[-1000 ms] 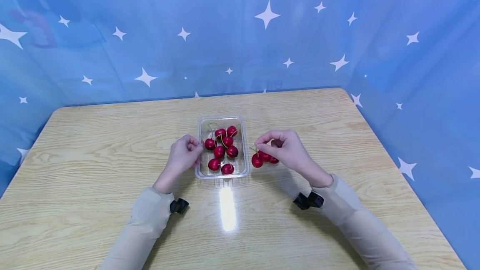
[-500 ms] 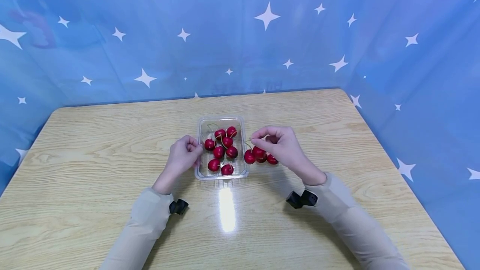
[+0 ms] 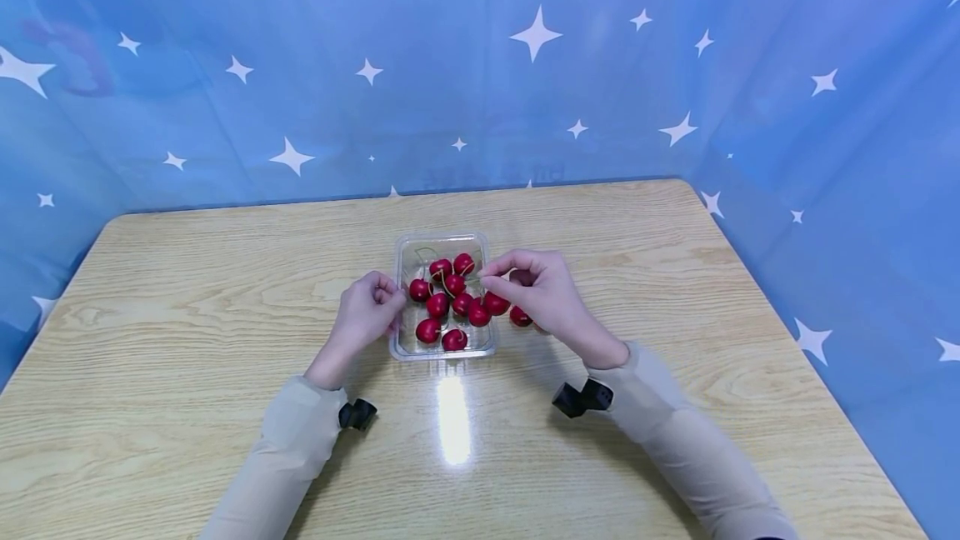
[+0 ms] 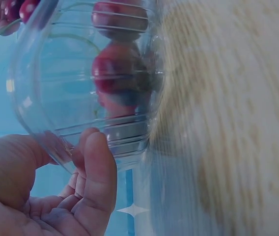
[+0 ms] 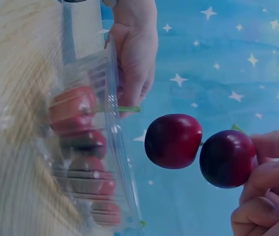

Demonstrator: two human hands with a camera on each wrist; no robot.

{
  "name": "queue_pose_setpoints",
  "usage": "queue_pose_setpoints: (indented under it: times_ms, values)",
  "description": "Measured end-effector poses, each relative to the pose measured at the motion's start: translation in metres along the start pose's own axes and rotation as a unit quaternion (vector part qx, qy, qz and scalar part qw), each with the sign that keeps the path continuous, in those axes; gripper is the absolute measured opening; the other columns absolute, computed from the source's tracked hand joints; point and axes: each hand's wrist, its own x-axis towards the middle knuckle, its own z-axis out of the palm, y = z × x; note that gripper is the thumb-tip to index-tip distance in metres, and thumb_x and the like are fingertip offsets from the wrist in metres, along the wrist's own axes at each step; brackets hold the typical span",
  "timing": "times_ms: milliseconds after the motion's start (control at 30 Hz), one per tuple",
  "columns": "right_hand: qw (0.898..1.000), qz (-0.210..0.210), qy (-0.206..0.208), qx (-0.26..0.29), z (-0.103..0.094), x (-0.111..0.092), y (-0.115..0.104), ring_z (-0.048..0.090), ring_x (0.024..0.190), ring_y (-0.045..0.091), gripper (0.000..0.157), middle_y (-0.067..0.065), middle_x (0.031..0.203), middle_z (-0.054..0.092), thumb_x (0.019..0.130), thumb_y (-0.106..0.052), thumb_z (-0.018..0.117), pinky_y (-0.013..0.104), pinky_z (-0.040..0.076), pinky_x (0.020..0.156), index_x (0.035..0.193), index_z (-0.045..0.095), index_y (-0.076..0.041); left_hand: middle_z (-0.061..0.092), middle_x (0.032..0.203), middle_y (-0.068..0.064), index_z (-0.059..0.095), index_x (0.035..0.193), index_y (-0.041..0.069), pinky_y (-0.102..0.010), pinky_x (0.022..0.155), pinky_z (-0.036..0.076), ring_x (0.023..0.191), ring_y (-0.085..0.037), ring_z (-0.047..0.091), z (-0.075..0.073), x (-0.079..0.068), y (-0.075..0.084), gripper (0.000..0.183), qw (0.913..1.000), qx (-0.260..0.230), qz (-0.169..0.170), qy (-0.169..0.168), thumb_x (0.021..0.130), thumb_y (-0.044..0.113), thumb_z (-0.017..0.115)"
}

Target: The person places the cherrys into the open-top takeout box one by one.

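A clear plastic container (image 3: pixel 444 353) with several red cherries (image 3: pixel 438 305) in it stands mid-table. My left hand (image 3: pixel 365 307) pinches its left rim; the left wrist view shows thumb and fingers (image 4: pixel 98 169) on either side of the plastic wall (image 4: pixel 56 93). With my right hand (image 3: pixel 546 294) I hold two cherries (image 3: pixel 478 312) by their green stems, hanging over the container's right rim. Both held cherries (image 5: pixel 174 141) show large in the right wrist view, outside the container wall. Beneath my right hand another cherry (image 3: pixel 520 316) rests on the table, partly covered.
The wooden table (image 3: pixel 225 290) extends on all sides of the container. A blue curtain with white stars (image 3: pixel 480 65) hangs behind its far edge and along its sides. A black wrist camera (image 3: pixel 582 398) sits at the right cuff, another camera (image 3: pixel 357 414) at the left.
My right hand has moved left, carrying the two cherries from beside the container to over its right rim. The loose cherry behind them is more exposed. My left hand has stayed on the rim.
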Motion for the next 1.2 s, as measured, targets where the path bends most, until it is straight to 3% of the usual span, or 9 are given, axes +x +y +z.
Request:
queue_pose_setpoints:
  times_ms: [233,533,633,833,1200]
  values:
    - [0.999,-0.008,-0.005,0.037,0.011,0.005,0.01,0.03,0.041,0.01,0.005,0.004,0.064,0.06,0.085,-0.004,0.066,0.021,0.022,0.036,0.088,0.068,0.0,0.056,0.059,-0.005,0.052,0.088,-0.003,-0.031,0.045,0.054,0.042,-0.01,0.053,0.0,0.0,-0.001,0.006,1.0,0.006,0.0,0.003,0.089,0.002,0.055]
    - [0.996,0.032,-0.01,0.087,0.028,0.011,0.025,0.035,0.047,0.006,0.01,-0.006,0.068,0.06,0.084,0.0,0.066,0.017,0.028,0.043,0.091,0.065,0.008,0.056,0.06,-0.006,0.052,0.089,-0.003,-0.033,0.045,0.054,0.042,-0.01,0.053,0.0,0.0,-0.002,0.006,1.0,0.005,-0.002,0.001,0.088,0.002,0.055]
    - [0.995,0.033,-0.016,0.088,0.033,0.011,0.028,0.036,0.047,0.006,0.01,-0.006,0.073,0.061,0.085,0.001,0.065,0.017,0.031,0.043,0.091,0.065,0.008,0.056,0.06,-0.006,0.052,0.089,-0.003,-0.034,0.046,0.055,0.042,-0.01,0.053,0.001,0.0,-0.001,0.006,1.0,0.003,-0.003,0.0,0.088,0.002,0.055]
    - [0.993,0.063,-0.037,0.087,0.038,0.009,0.034,0.042,0.046,0.009,0.009,0.001,0.065,0.058,0.085,0.0,0.065,0.019,0.038,0.043,0.091,0.063,0.007,0.056,0.06,-0.006,0.052,0.088,-0.003,-0.033,0.045,0.055,0.042,-0.01,0.053,0.001,0.0,-0.001,0.006,1.0,0.001,-0.004,0.001,0.089,0.002,0.055]
    - [0.995,0.078,-0.028,0.051,0.034,0.006,0.033,0.041,0.046,0.008,0.01,0.003,0.058,0.053,0.085,-0.001,0.065,0.018,0.038,0.044,0.092,0.064,0.006,0.056,0.061,-0.006,0.052,0.088,-0.004,-0.032,0.045,0.055,0.042,-0.01,0.053,0.001,0.001,0.001,0.006,0.9999,0.008,0.005,0.004,0.088,0.001,0.055]
